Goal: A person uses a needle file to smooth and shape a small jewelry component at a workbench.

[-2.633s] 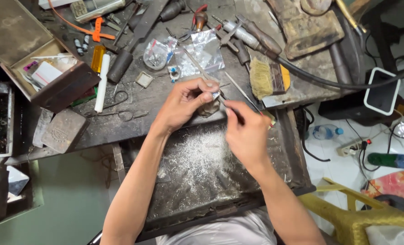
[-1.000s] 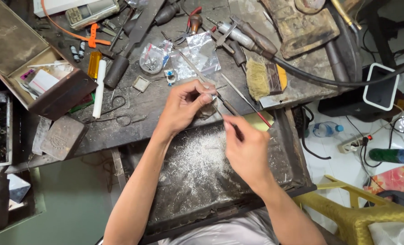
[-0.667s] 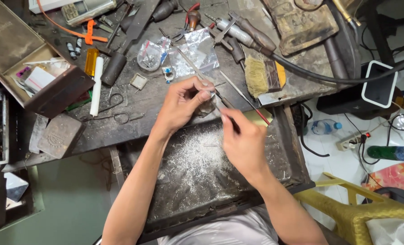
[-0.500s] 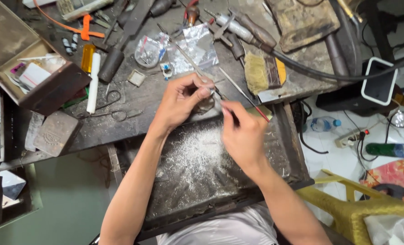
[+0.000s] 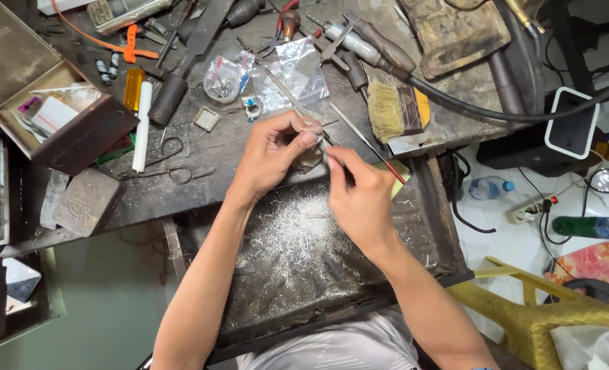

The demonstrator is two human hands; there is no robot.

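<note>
Left hand (image 5: 271,156) reaches in over the table (image 5: 181,185), fingers (image 5: 297,127) curled tight and pinching a small workpiece (image 5: 318,139) against a rounded peg (image 5: 310,159) at the table's front edge. The piece is too small and too covered to tell its kind; only a pale glint shows between the fingertips.

Right hand (image 5: 360,199) sits just beside the left, nearly touching it. Its fingers are closed around a thin needle-like tool (image 5: 367,144) with a reddish tip end; the shaft runs up and to the left, its working end meeting the workpiece.

Below both hands: a dark metal tray (image 5: 414,226) dusted with pale metal filings (image 5: 287,236) (thickest under the left wrist).

Behind the hands on the table: clear plastic bags (image 5: 297,72) with small parts, a straw-coloured brush (image 5: 395,109), a flexible-shaft handpiece (image 5: 359,41) with black hose, scissors (image 5: 171,161), a white tube (image 5: 141,123), and an open wooden box (image 5: 58,113) at the left. A dark block (image 5: 85,202) lies near the left front corner.

To the right, on the floor: a plastic bottle (image 5: 486,188) and a yellow stool (image 5: 537,315).
</note>
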